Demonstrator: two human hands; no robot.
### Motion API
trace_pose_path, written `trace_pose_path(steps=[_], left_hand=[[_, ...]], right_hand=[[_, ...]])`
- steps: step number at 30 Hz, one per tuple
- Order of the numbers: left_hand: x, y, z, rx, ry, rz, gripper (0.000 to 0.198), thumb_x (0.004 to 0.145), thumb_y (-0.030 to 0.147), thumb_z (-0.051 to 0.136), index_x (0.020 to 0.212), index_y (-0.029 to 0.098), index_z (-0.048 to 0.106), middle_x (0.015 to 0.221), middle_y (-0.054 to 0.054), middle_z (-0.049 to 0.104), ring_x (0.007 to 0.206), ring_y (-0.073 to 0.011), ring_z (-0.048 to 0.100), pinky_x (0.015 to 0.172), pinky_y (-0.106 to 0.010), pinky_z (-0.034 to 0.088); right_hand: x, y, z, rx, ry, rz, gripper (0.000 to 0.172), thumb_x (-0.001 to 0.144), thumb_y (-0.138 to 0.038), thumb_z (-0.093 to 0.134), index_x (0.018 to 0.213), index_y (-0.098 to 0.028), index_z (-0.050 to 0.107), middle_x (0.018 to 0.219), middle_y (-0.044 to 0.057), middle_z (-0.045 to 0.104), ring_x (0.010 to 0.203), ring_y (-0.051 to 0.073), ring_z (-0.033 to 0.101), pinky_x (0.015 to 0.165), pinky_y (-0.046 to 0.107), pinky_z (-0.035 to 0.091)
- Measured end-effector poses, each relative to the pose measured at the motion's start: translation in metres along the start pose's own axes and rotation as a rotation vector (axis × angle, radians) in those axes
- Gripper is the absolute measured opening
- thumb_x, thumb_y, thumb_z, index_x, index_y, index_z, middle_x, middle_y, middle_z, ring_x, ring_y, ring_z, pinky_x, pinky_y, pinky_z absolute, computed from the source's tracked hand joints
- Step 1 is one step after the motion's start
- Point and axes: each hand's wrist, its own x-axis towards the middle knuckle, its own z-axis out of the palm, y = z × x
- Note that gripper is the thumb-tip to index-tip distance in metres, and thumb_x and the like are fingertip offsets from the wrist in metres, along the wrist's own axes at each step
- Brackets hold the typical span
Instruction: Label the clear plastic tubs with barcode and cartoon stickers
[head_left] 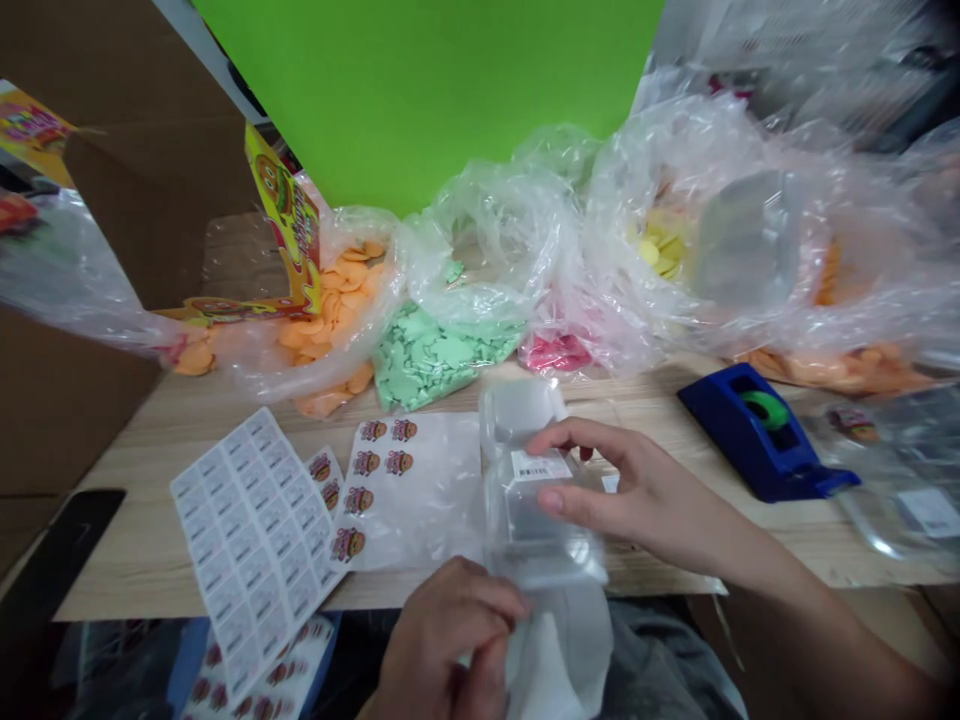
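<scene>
The right hand [645, 490] comes in from 3 o'clock and grasps a clear plastic box [536, 520], with the fingers over the top and the thumb on the near side. The box sits at the middle of the view, and a white barcode label [541, 465] is stuck on its top. The left hand [442, 640] is at 6 o'clock, with its fingers curled in tight against a soft white sheet [559, 655] under the box. (The fingers hide just what they pinch, so I can't tell if that grip is on the sheet or the box.)

The light wood worktop [150, 510] holds a sheet of tiny white labels [255, 540] at 8 o'clock and a sheet of burger stickers [397, 490] just beside the box. A blue tape holder [757, 435] with a green roll sits at 3 o'clock.

At 12 o'clock, crinkly clear bags hold flat orange discs [330, 310], green stars [435, 350], something pink [555, 352] and yellow discs [660, 245]. The shiny plastic blurs them, and the pink is mostly hidden. A smooth green board [427, 80] stands behind them, and a brown cardboard box [150, 200] is at 10 o'clock, cut off by the edge.
</scene>
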Motion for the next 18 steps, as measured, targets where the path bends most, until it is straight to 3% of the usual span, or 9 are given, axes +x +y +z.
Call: trace_pose_path(steps=[3,5,9,12,18], left_hand=[[0.011,0.011,0.001,-0.43,0.119,-0.487,0.015,0.093,0.032,0.042,0.089,0.025,0.054,0.063,0.004,0.063,0.05,-0.008,0.057,0.05,-0.018,0.047],[0.018,0.013,0.002,-0.606,0.131,-0.662,0.019,0.089,0.039,0.05,0.086,0.021,0.057,0.067,0.002,0.064,0.051,-0.0086,0.058,0.05,-0.019,0.048],[0.028,0.015,0.009,-0.852,0.111,-0.748,0.022,0.078,0.037,0.066,0.088,0.017,0.063,0.083,-0.004,0.069,0.063,-0.0147,0.064,0.052,-0.024,0.055],[0.032,0.019,0.017,-1.025,0.161,-0.783,0.018,0.076,0.031,0.069,0.088,0.018,0.068,0.079,-0.004,0.071,0.068,-0.0165,0.067,0.056,-0.025,0.057],[0.03,0.023,0.024,-1.049,0.233,-0.737,0.012,0.072,0.027,0.072,0.081,0.019,0.074,0.079,-0.002,0.075,0.071,-0.0147,0.07,0.069,-0.022,0.056]], right_hand=[[0.001,0.001,0.002,0.001,0.034,-0.011,0.028,0.074,-0.041,0.066,0.095,-0.024,0.061,0.098,-0.001,0.063,0.091,0.017,0.058,0.078,0.028,0.045],[0.0,0.002,0.003,0.004,0.084,-0.034,0.028,0.074,-0.04,0.067,0.096,-0.023,0.061,0.098,-0.001,0.064,0.094,0.018,0.057,0.08,0.029,0.045],[-0.005,0.004,0.006,0.001,0.14,-0.111,0.03,0.075,-0.04,0.066,0.1,-0.025,0.061,0.1,0.0,0.062,0.094,0.016,0.056,0.081,0.028,0.045],[-0.01,0.003,0.007,-0.038,0.105,-0.192,0.036,0.073,-0.039,0.069,0.106,-0.028,0.061,0.109,0.0,0.06,0.105,0.016,0.053,0.088,0.027,0.043],[-0.008,0.006,0.005,0.014,0.077,-0.148,0.032,0.072,-0.04,0.07,0.103,-0.032,0.066,0.113,-0.003,0.061,0.108,0.015,0.055,0.091,0.024,0.043]])
